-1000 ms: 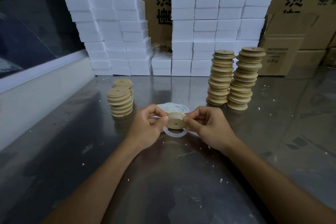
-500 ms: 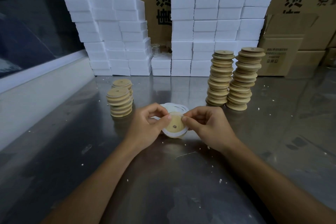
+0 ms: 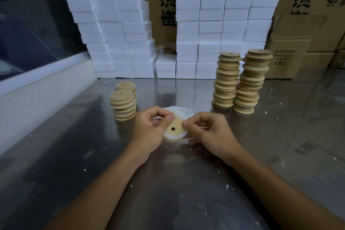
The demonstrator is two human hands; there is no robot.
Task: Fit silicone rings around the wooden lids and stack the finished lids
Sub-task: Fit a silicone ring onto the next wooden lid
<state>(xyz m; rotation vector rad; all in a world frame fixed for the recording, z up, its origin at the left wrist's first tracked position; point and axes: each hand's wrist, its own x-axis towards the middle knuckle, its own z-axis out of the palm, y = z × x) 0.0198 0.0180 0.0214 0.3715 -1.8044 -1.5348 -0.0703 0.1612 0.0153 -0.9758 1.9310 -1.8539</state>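
A round wooden lid (image 3: 176, 127) with a centre hole is held tilted toward me just above the steel table. My left hand (image 3: 151, 129) pinches its left edge and my right hand (image 3: 209, 130) pinches its right edge. A white silicone ring (image 3: 172, 136) wraps the lid's lower rim. Behind the hands lies a small pile of loose white rings (image 3: 182, 112). Two short stacks of lids (image 3: 123, 104) stand to the left. Two tall stacks of lids (image 3: 240, 82) rise to the right.
White foam blocks (image 3: 214, 24) are piled in walls along the back, with cardboard boxes (image 3: 291, 46) behind and at the right. A white ledge (image 3: 37, 87) borders the steel table (image 3: 168, 183) on the left. Small white crumbs dot the tabletop.
The ring hung loose under the edge-on lid a second ago. The lid has since turned its face toward me and the ring sits on its rim.
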